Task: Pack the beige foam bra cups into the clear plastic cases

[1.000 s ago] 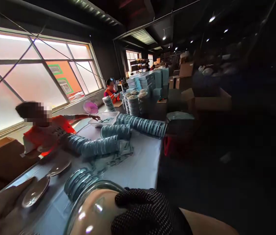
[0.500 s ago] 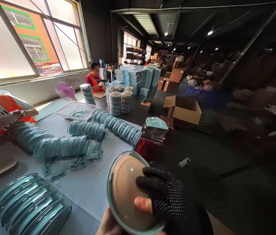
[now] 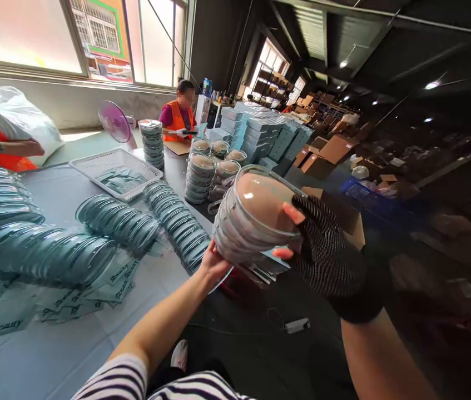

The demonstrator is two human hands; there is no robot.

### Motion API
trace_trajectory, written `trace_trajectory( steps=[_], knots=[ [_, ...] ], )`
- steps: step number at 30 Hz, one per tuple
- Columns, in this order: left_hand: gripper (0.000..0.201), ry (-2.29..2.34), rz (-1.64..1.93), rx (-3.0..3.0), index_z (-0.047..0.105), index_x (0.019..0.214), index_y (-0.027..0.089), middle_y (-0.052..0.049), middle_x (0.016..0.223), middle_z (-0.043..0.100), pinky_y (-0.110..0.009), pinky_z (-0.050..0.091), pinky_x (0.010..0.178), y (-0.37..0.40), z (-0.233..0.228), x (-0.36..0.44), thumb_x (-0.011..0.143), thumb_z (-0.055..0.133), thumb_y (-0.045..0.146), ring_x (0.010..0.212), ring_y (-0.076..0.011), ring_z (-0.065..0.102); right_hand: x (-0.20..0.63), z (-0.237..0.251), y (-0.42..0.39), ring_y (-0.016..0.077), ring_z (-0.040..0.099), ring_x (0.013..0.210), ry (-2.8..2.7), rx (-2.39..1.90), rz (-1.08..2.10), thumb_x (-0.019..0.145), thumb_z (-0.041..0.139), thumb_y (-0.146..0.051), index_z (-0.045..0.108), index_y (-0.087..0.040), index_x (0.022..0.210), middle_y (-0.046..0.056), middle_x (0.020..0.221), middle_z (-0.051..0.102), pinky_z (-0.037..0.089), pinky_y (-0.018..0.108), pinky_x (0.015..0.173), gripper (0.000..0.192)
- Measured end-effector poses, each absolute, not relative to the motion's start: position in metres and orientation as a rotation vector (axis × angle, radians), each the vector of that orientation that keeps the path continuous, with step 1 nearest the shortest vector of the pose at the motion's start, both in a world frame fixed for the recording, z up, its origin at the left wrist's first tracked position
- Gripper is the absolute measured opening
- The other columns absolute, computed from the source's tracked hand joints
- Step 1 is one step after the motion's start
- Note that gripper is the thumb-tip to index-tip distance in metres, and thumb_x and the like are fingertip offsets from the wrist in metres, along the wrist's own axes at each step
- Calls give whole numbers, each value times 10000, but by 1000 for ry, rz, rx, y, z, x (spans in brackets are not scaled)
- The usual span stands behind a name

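1. Glass lids in a short stack [image 3: 256,219] sit between my two hands, held in the air past the tabletop [image 3: 51,344] edge.
2. My left hand [image 3: 214,264] cups the stack's underside, bare.
3. My right hand [image 3: 327,250], in a black dotted glove, clamps its top side.
4. Rows of lids [image 3: 118,222] lie along the tabletop near a white basket [image 3: 114,172].

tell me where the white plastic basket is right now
The white plastic basket sits on the table, upper left of the head view, between the pink fan and rows of glass lids.
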State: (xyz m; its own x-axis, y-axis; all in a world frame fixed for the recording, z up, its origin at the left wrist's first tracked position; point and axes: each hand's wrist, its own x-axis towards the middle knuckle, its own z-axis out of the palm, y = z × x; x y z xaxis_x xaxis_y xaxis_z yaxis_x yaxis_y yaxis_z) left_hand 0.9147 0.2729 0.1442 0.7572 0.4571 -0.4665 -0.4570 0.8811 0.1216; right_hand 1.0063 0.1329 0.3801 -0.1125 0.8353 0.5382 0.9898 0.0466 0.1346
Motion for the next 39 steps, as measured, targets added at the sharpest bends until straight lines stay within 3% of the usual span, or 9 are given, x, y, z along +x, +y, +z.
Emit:
trace_trajectory(
  steps=[6,11,14,17,21,27,34,39],
  knots=[
    [436,447,646,-55,707,959,110,-79,1130,721,-379,525,860,356,131,1005,992,340,342,1145,-228,635,1112,353,236,312,346,1406,-2031,-1738,-582,946,499,-459,495,-240,1395,119,1483,429,344,558,1135,500],
    [597,538,815,-151,697,1007,69,-76,1210,678,-338,496,888,411,88,1059,992,158,325,1141,-204,630,1177,301,317,328,334,1403,-2149,-1576,-459,879,596,-491,562,-182,1313,152,1440,463,369,532,1122,533],
    [500,675,886,-236,649,1143,111,-144,1309,616,-396,523,913,436,60,1087,989,290,424,1187,-244,609,1216,247,369,317,406,1345,-2226,-1500,-270,838,653,-468,613,-167,1220,167,1364,518,402,505,1100,488],
    [493,785,905,-280,507,1344,163,-160,1437,493,-466,513,935,452,35,1104,964,378,449,1291,-313,517,1251,185,416,297,455,1305,-2275,-1499,0,837,651,-382,632,-194,1176,145,1316,559,434,490,1072,388],
    [585,848,936,-296,386,1440,228,-156,1518,373,-472,510,935,470,19,1119,920,485,476,1315,-353,478,1281,133,458,306,340,1397,-2166,-1517,34,853,611,-299,586,-184,1256,157,1432,464,357,524,1126,420],
    [521,805,1020,-298,435,1400,211,-134,1408,494,-385,543,895,507,17,1134,933,474,439,1210,-286,571,1298,119,498,320,243,1436,-2249,-1373,-63,858,625,-337,591,-139,1251,175,1418,467,286,534,1166,441],
    [494,819,1109,-251,337,1425,309,-112,1418,457,-339,556,835,538,18,1123,949,398,430,1130,-208,609,1288,108,560,317,300,1402,-2216,-1436,-108,836,635,-280,575,-178,1279,124,1443,460,313,490,1145,459],
    [370,710,1103,-15,477,1298,271,-82,1336,547,-355,527,884,526,45,1080,968,382,407,1062,-175,634,1281,119,603,326,355,1369,-2146,-1449,-86,842,640,-278,561,-186,1278,132,1403,494,265,529,1154,453]
  ],
)
